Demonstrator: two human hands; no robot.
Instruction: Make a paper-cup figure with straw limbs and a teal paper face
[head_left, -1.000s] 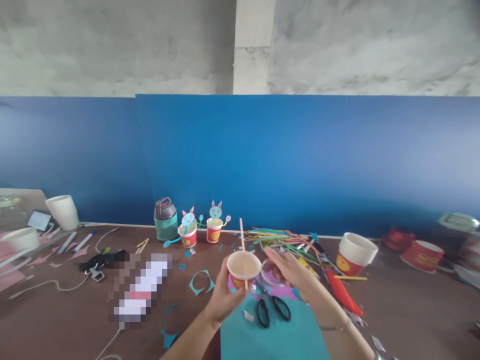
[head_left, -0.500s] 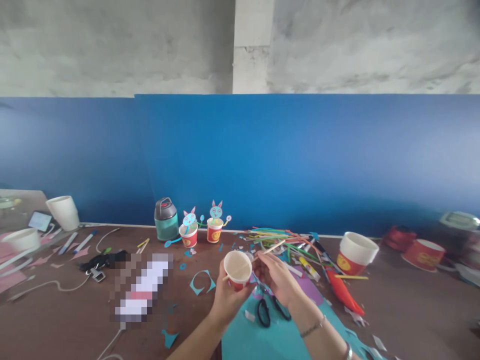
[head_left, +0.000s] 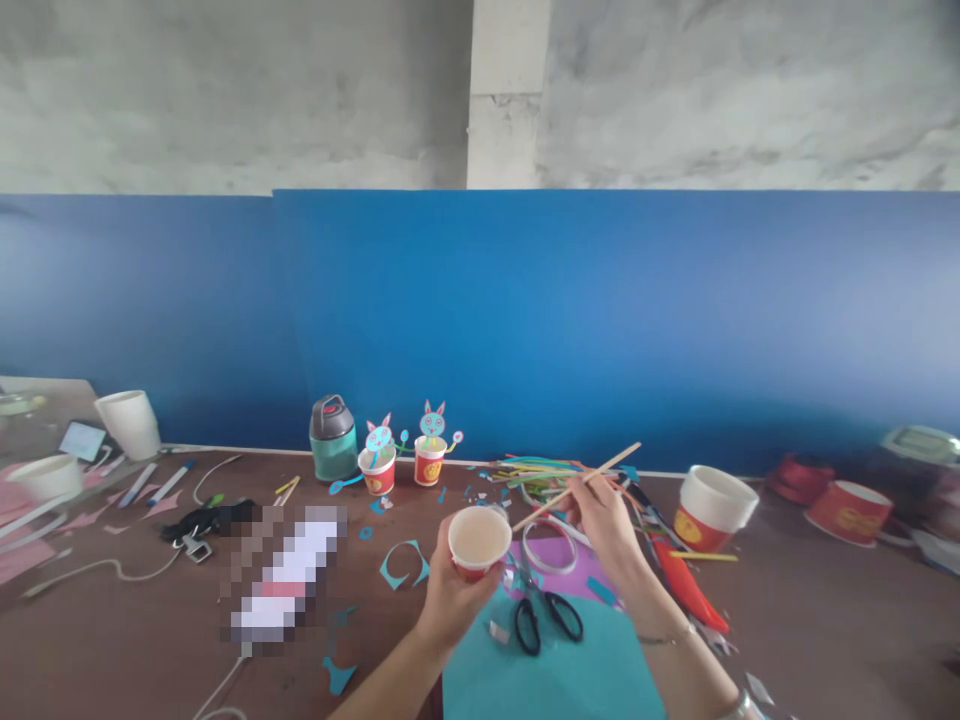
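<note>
A red and white paper cup is in my left hand, its open top tilted toward me. Between the fingers of my right hand is a thin wooden stick, slanting from near the cup's rim up to the right. Below the hands, black-handled scissors lie on a teal paper sheet. Purple paper with a roll of clear tape on it is just beyond them. Pipe cleaners in several colours are heaped behind my right hand.
Two finished-looking cups with paper animal faces stand at the back, beside a teal canister. Stacked paper cups and a red pouch are to the right. Teal scraps, a cable and a blurred-out device lie left.
My right hand has drawn the stick out of the cup's side and moved right with it. My left hand still holds the cup in nearly the same place.
</note>
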